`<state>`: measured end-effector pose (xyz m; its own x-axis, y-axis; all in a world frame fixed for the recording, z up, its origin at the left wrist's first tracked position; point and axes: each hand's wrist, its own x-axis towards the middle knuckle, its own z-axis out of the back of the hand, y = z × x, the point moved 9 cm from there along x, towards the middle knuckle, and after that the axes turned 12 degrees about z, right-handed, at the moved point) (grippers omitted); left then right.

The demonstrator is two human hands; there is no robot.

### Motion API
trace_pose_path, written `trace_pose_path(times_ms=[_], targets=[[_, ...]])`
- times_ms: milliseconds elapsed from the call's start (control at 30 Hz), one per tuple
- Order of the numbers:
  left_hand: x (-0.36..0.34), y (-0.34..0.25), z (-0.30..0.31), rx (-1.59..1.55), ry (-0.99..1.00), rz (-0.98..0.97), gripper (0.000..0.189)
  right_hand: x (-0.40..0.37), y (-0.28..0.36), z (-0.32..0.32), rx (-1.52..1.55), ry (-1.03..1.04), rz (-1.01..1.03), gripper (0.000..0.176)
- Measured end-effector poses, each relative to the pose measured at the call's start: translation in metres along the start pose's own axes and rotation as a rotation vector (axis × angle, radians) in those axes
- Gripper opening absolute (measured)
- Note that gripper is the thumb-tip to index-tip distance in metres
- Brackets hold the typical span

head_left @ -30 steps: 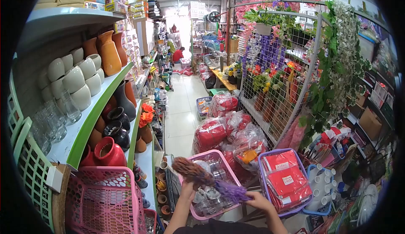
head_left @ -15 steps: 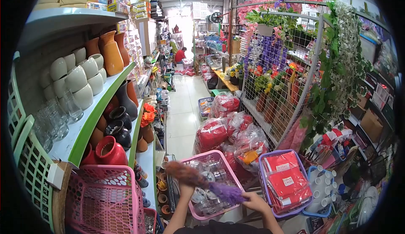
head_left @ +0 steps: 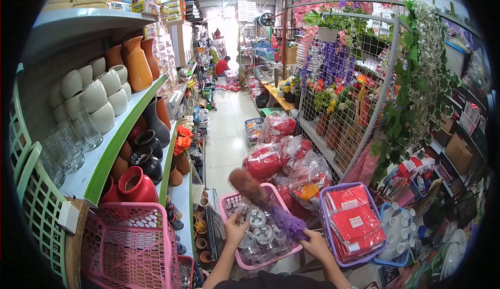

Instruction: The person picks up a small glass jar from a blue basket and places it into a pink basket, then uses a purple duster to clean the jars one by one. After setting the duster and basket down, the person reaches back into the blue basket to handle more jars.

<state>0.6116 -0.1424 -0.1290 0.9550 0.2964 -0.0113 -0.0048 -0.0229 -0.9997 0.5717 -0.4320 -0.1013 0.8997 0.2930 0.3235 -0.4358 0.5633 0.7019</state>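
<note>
A fluffy duster (head_left: 268, 205), brown at its far end and purple near me, slants over the pink basket (head_left: 225, 198). My right hand (head_left: 315, 244) is closed around its purple end; the grip itself is partly hidden by the fibres. Inside the basket lie several clear glass pieces (head_left: 263, 233) with round, shiny tops. My left hand (head_left: 237, 230) is at the basket's left side, fingers curled at some small clear or greyish thing I cannot make out. The duster's brown end is up and to the right of that hand, apart from it.
A purple basket (head_left: 327, 226) of red packets stands at right, beside a blue basket (head_left: 407, 260) of white cups. Bagged red goods (head_left: 262, 161) lie ahead. At left are an upright pink basket (head_left: 127, 205) and shelves of pots (head_left: 138, 182). A person (head_left: 223, 66) is far down the aisle.
The duster's brown end has swung right and upward, away from my left hand. My left hand has shifted slightly right, over the basket's contents. My right hand has moved little.
</note>
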Motion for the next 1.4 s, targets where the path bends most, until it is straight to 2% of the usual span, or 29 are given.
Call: trace_pose_path(times_ms=[33, 100, 167, 200, 233, 300, 367, 433, 467, 500, 567, 600, 633, 667, 700, 767, 833, 867, 900, 967, 1033, 1100, 1133, 1167, 1233, 1367, 1400], targets=[[0.0, -0.004, -0.001, -0.014, 0.003, -0.018, 0.032, 0.001, 0.0, 0.004, -0.001, -0.001, 0.004, 0.028], [0.007, 0.013, 0.005, -0.084, -0.039, 0.022, 0.03, -0.006, 0.001, -0.013, 0.162, 0.253, -0.014, 0.027], [0.0, -0.014, 0.011, 0.225, -0.159, -0.293, 0.028, -0.006, 0.005, -0.012, 0.093, 0.299, 0.037, 0.028], [0.001, -0.008, 0.009, 0.111, -0.118, -0.174, 0.027, -0.007, -0.004, -0.013, 0.083, 0.248, -0.014, 0.028], [0.004, 0.007, 0.01, 0.263, -0.107, 0.063, 0.026, -0.008, -0.009, -0.012, 0.074, 0.199, -0.066, 0.029], [0.0, -0.002, 0.003, -0.067, -0.084, -0.065, 0.026, -0.002, 0.001, -0.009, 0.035, 0.121, -0.074, 0.029], [-0.003, -0.004, 0.002, -0.011, -0.077, -0.058, 0.027, 0.0, 0.001, -0.001, -0.003, 0.039, -0.078, 0.029], [0.0, 0.003, 0.004, 0.142, -0.104, 0.043, 0.03, -0.005, -0.007, -0.019, 0.088, 0.246, -0.085, 0.03], [-0.004, -0.017, 0.003, 0.142, -0.095, -0.136, 0.029, -0.004, -0.005, -0.016, 0.089, 0.244, -0.085, 0.03], [-0.005, -0.021, 0.004, 0.144, -0.092, -0.136, 0.029, -0.001, 0.002, -0.011, 0.051, 0.258, -0.065, 0.031], [-0.005, -0.01, 0.003, 0.242, -0.061, 0.121, 0.033, -0.001, 0.008, -0.011, 0.011, 0.271, -0.05, 0.031], [0.001, 0.002, 0.0, -0.005, -0.013, 0.0, 0.038, 0.002, 0.008, -0.006, 0.02, 0.167, -0.065, 0.031], [0.002, 0.009, -0.001, -0.009, -0.015, -0.001, 0.038, 0.006, 0.006, 0.0, 0.03, 0.062, -0.077, 0.031], [-0.003, 0.001, -0.002, -0.034, -0.043, -0.028, 0.032, 0.007, 0.002, -0.002, 0.038, 0.055, -0.081, 0.032], [-0.005, -0.004, -0.002, -0.059, -0.069, -0.056, 0.027, 0.005, 0.001, 0.0, 0.037, 0.055, -0.078, 0.032], [-0.002, -0.001, 0.002, -0.102, -0.057, -0.06, 0.027, 0.002, 0.001, -0.01, 0.123, 0.227, -0.08, 0.033], [-0.004, 0.0, 0.003, 0.171, -0.031, 0.103, 0.038, 0.0, -0.003, -0.005, 0.118, 0.213, -0.085, 0.033], [-0.003, -0.002, 0.004, 0.162, -0.061, 0.096, 0.037, -0.001, -0.004, -0.003, 0.113, 0.2, -0.092, 0.033], [0.0, 0.003, 0.0, -0.11, 0.026, 0.008, 0.037, 0.0, -0.003, -0.004, 0.113, 0.2, -0.095, 0.033], [-0.003, 0.002, 0.0, -0.11, 0.001, -0.041, 0.03, 0.005, -0.008, 0.017, 0.049, -0.043, -0.175, 0.031], [-0.005, -0.002, -0.002, -0.167, 0.018, 0.003, 0.03, 0.004, -0.016, 0.014, 0.106, -0.021, -0.163, 0.03], [-0.004, 0.002, -0.001, -0.224, 0.033, 0.051, 0.031, 0.0, -0.012, -0.005, 0.307, 0.089, -0.077, 0.029], [-0.002, 0.005, 0.0, -0.192, 0.055, 0.038, 0.033, -0.006, -0.019, -0.012, 0.324, 0.16, -0.149, 0.028], [-0.001, 0.004, -0.002, -0.162, 0.081, 0.023, 0.035, -0.004, -0.012, -0.009, 0.323, 0.158, -0.152, 0.028], [-0.003, 0.003, -0.001, -0.137, 0.093, 0.024, 0.034, 0.001, -0.001, 0.005, 0.283, 0.002, -0.145, 0.025], [-0.002, 0.002, 0.001, -0.182, 0.067, 0.001, 0.031, -0.006, -0.012, -0.001, 0.244, 0.106, -0.215, 0.028], [-0.002, 0.0, 0.001, -0.181, 0.065, 0.003, 0.031, -0.009, -0.007, 0.0, 0.331, 0.101, -0.245, 0.028]])
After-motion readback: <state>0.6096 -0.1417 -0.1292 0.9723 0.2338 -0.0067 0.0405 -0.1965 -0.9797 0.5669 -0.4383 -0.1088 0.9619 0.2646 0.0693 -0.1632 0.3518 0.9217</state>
